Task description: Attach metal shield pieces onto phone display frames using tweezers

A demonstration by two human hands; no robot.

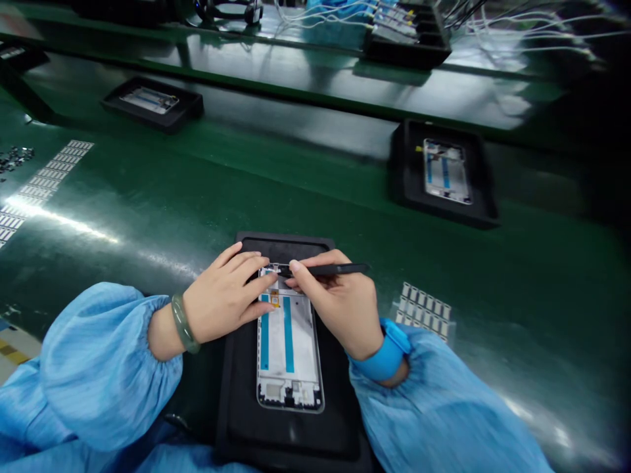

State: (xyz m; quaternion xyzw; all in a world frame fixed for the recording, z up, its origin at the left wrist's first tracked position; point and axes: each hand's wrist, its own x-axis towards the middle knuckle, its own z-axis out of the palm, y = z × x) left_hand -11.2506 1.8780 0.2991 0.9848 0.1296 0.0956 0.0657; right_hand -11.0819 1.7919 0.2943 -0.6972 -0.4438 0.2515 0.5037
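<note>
A phone frame (305, 341) with two blue adhesive strips lies face up in a black tray (340, 420) in front of me. My left hand (221, 295) rests over the upper left of the frame, fingers stretched out and the tips touching near its top edge. A small gold flex connector (275, 299) shows just beside those fingertips. In my right hand (340, 299), black tweezers (340, 269) are pinched between thumb and fingers, pointing left towards the frame's top end. Fingers partly hide their tips and the spot they reach.
Two more black trays hold phone frames: one tray (480, 177) at the right, another (185, 113) at the back left. Sheets of small stickers (424, 307) lie right of my hand and at far left (49, 174). Behind runs a raised shelf (276, 66) with white cables.
</note>
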